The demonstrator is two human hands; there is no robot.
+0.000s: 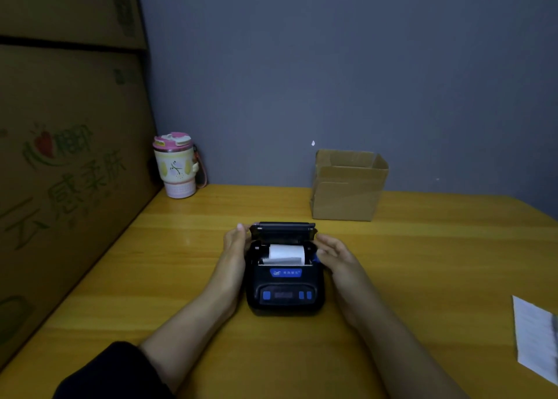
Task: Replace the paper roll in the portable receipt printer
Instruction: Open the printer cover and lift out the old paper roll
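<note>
A black portable receipt printer (283,290) with blue buttons sits in the middle of the yellow wooden table (422,247). Its lid (283,229) is swung up at the back. A white paper roll (286,253) lies in the open compartment, its loose end pointing toward me. My left hand (234,247) rests against the printer's left side, fingertips up by the lid's left corner. My right hand (335,255) is at the right side, fingers apart and touching the body near the lid hinge. Neither hand grips the roll.
An open cardboard box (347,187) stands behind the printer against the grey wall. A pink and cream tumbler (176,166) is at the back left corner. Large cartons (69,157) line the left edge. A white paper sheet (537,338) lies at the right edge.
</note>
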